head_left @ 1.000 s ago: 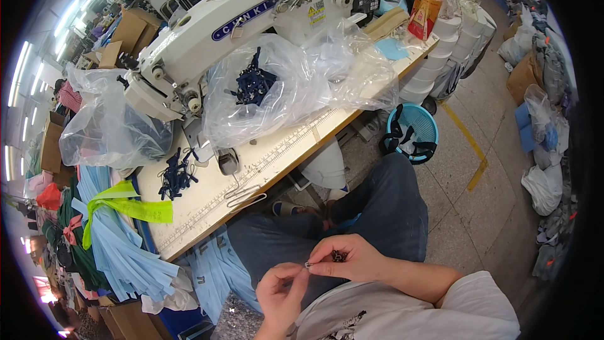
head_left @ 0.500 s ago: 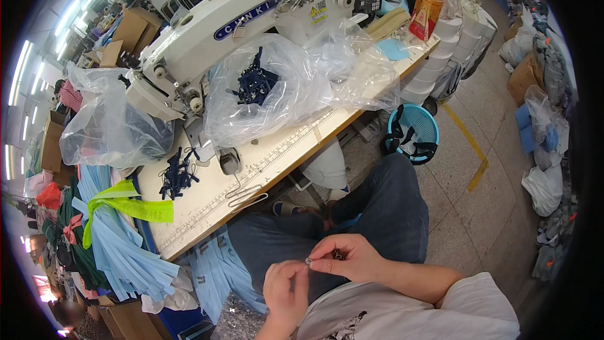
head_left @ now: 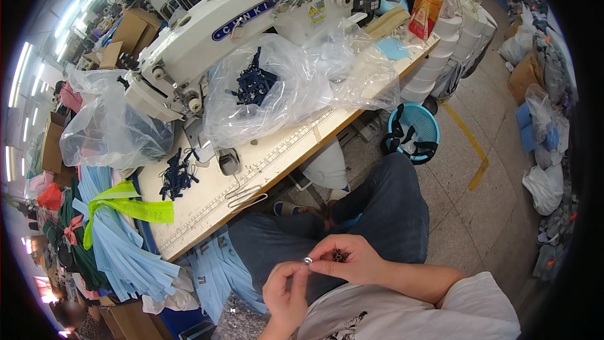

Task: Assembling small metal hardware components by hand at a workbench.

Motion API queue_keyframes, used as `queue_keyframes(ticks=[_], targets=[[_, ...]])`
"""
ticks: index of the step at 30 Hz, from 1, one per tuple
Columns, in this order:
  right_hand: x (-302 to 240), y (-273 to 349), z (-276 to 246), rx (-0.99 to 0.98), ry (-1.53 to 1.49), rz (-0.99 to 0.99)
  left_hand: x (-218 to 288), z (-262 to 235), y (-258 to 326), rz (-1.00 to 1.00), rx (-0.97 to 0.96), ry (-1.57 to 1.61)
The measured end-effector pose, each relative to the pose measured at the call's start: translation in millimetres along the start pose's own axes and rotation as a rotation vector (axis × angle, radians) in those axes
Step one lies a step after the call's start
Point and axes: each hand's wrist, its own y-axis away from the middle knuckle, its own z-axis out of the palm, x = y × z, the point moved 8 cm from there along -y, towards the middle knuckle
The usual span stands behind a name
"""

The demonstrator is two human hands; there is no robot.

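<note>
My two hands meet over my lap, above my dark blue jeans [head_left: 384, 214]. My right hand [head_left: 349, 261] cups several small dark metal bits in its palm and pinches a small silvery ring-like part [head_left: 307, 260] at its fingertips. My left hand [head_left: 284, 293] has its fingers closed on the same small part from the other side. The part is too small to tell more.
A white industrial sewing machine [head_left: 245, 19] stands on a pale worktable [head_left: 207, 204] ahead. Clear plastic bags [head_left: 277, 88] with dark pieces lie on it, plus a loose dark pile [head_left: 178, 173]. Blue fabric strips [head_left: 119, 245] hang at left. A teal basket [head_left: 415, 132] sits on the floor.
Both hands stay together in the lap, with only slight finger movement on the small part. Nothing else has moved.
</note>
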Motion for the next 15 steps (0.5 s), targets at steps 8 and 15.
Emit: queue_keyframes(ticks=[8, 15], targets=[[-2.3, 0.1, 0.8, -0.023, 0.012, -0.083, 9.0, 0.1, -4.2, 0.024, 0.0, 0.003], [-10.1, 0.1, 1.0, 0.006, 0.069, -0.162, 10.8, -0.9, -3.9, 0.013, 0.003, 0.007]])
